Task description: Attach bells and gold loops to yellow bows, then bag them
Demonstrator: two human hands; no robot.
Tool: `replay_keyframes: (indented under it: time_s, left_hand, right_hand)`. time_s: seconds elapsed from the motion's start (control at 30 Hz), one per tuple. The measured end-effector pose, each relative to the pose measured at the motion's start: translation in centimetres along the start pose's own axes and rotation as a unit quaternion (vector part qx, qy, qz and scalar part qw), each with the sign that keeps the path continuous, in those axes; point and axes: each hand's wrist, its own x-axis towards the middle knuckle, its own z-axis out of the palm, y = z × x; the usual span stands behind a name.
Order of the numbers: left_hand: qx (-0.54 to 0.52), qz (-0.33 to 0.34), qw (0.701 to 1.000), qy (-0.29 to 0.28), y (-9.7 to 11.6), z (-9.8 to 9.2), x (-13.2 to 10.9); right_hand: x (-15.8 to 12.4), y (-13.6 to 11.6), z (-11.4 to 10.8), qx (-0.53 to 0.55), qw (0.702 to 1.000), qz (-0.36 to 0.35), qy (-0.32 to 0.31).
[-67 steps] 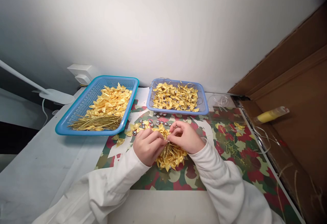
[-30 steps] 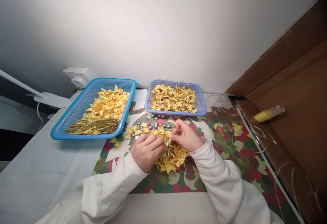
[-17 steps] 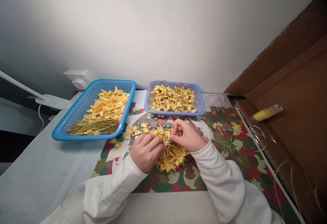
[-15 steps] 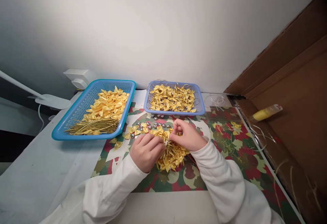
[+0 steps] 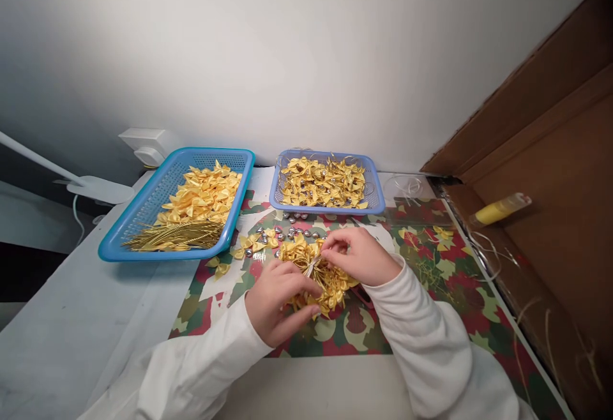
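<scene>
A bunch of gold ribbon bows (image 5: 330, 292) lies on the patterned mat, its gold wire stems gathered at the middle by a thin whitish tie (image 5: 311, 268). My left hand (image 5: 282, 299) rests at the bunch's left side, fingers and thumb apart, partly covering the bows. At the upper right of the stems, my right hand (image 5: 366, 257) is closed in a pinch close to the tie; what sits between its fingertips is too small to make out. Several silver bells (image 5: 291, 233) and a few loose bows (image 5: 248, 244) lie just beyond the hands.
A blue basket (image 5: 248, 180) at left holds yellow bows and gold wire ties (image 5: 175, 236). A smaller basket (image 5: 376, 184) behind holds bows with bells. Something dark red (image 5: 363, 297) shows beneath my right wrist. A yellow tube (image 5: 500, 209) stands by the cardboard (image 5: 550, 139) at right.
My left hand has come down and toward me, and its fingers have spread from a closed grip. My right hand has shifted slightly right and lower, still pinched. The stems show more.
</scene>
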Motion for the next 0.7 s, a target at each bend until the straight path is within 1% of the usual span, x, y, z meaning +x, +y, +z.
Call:
replay_keyframes:
  time_s: [0.03,0.07,0.13,0.17,0.23,0.27,0.33,0.4,0.47,0.6,0.7]
  left_hand:
    - [-0.023,-0.008,1.0,0.005,0.0,-0.2,0.0]
    - [-0.029,-0.019,0.999,0.024,-0.2,-0.4,0.0]
    - [0.009,-0.047,0.996,0.071,-0.7,-0.7,0.3]
    - [0.042,-0.059,0.994,0.083,-1.0,-0.8,0.4]
    - [0.105,-0.072,0.989,0.072,-1.5,-0.7,0.7]
    - [0.129,-0.075,0.987,0.058,-1.6,-0.5,0.9]
    - [0.158,-0.076,0.984,0.041,-1.7,-0.1,1.1]
    - [0.168,-0.074,0.982,0.035,-1.6,0.3,1.2]
    - [0.168,-0.07,0.983,0.035,-1.4,0.4,1.3]
    - [0.169,-0.068,0.983,0.039,-1.4,0.4,1.3]
    - [0.183,-0.077,0.98,0.028,-1.4,0.4,1.4]
  right_hand:
    - [-0.1,-0.1,-0.1,-0.011,1.0,0.015,-0.008]
    - [-0.1,-0.1,-0.2,-0.036,0.999,0.028,-0.006]
    - [-0.1,-0.1,-0.1,-0.116,0.992,0.034,0.026]
    - [0.0,-0.1,0.0,-0.159,0.986,0.027,0.053]
    - [0.2,0.0,0.5,-0.217,0.971,-0.009,0.098]
    - [0.3,0.0,0.7,-0.231,0.967,-0.033,0.107]
    - [0.5,0.1,1.1,-0.24,0.963,-0.079,0.09]
    - [0.5,0.1,1.4,-0.244,0.963,-0.107,0.048]
    - [0.5,0.2,1.5,-0.246,0.962,-0.116,0.018]
    - [0.4,0.2,1.3,-0.244,0.961,-0.129,0.006]
    - [0.4,0.3,1.3,-0.247,0.961,-0.128,-0.001]
